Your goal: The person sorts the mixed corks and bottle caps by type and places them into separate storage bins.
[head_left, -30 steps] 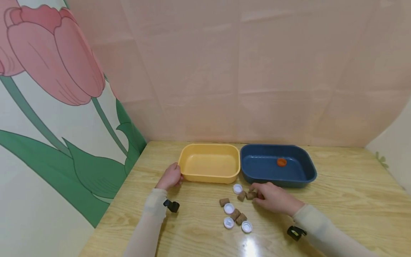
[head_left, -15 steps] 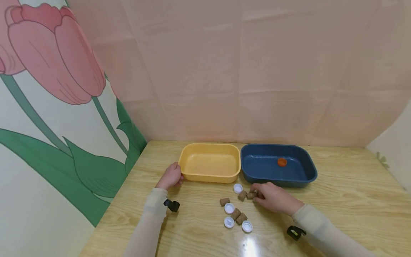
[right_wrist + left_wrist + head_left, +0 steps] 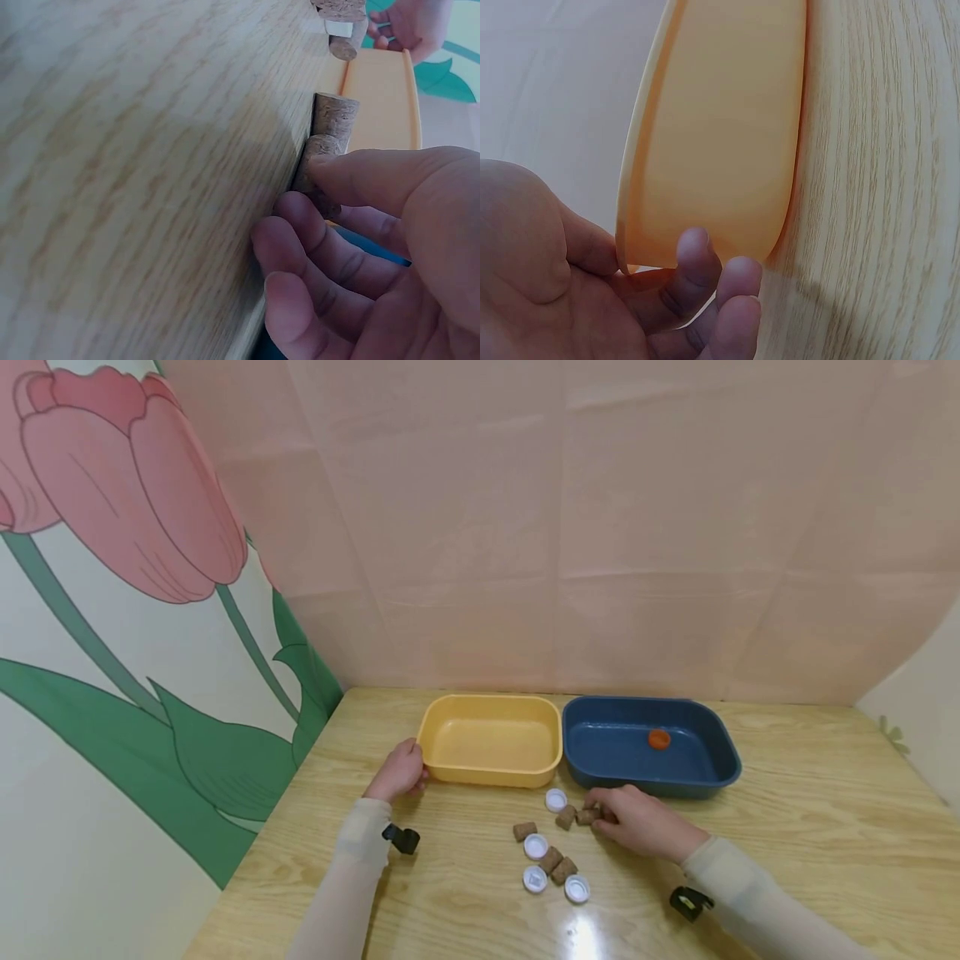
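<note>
My left hand (image 3: pixel 399 772) grips the left front corner of a yellow plastic tray (image 3: pixel 487 742). In the left wrist view the thumb is at the tray's rim, with curled fingers against its outer end. My right hand (image 3: pixel 647 822) is down on the table in front of a blue tray (image 3: pixel 611 762). Its thumb and index finger pinch a cork (image 3: pixel 324 154), partly hidden by the fingers. A second cork (image 3: pixel 566 817) lies right beside that one, and a white bottle cap (image 3: pixel 556 800) is just behind them. Inside the blue tray sits an orange cap (image 3: pixel 659 740).
Nearer the front of the wooden table (image 3: pixel 450 893), several more corks (image 3: pixel 525 832) lie loosely among white caps (image 3: pixel 577 888). Both trays stand side by side toward the back edge, before a pink cloth (image 3: pixel 480 568). A tulip-painted wall (image 3: pixel 172 710) borders the left.
</note>
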{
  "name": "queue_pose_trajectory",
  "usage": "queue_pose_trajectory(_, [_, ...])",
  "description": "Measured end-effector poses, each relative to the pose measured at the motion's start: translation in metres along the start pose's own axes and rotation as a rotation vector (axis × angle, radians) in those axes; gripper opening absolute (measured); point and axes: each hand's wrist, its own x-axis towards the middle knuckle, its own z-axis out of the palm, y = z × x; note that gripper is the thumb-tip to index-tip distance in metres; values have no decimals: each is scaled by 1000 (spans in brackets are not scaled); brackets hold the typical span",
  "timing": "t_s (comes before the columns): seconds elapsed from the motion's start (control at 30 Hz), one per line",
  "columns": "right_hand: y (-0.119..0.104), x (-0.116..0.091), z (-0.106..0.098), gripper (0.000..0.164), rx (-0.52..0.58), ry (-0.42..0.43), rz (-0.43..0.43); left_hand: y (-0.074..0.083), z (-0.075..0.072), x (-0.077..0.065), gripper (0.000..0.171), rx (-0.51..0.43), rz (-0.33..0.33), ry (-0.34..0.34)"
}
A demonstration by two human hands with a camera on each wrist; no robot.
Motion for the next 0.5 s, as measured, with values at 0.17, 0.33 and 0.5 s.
queue_pose_trajectory(0.17, [-1,0,-1,14,10,-6,-7,-1,0,1,35,11,10,-1])
queue_pose_trajectory(0.33, [-3,-1,-3,14,15,-10,-15,-1,-1,0,36,20,6,-5])
queue_pose_trajectory(0.5, [-3,-3,-4,13,-3,2,-21,0,0,-1,36,14,5,-7])
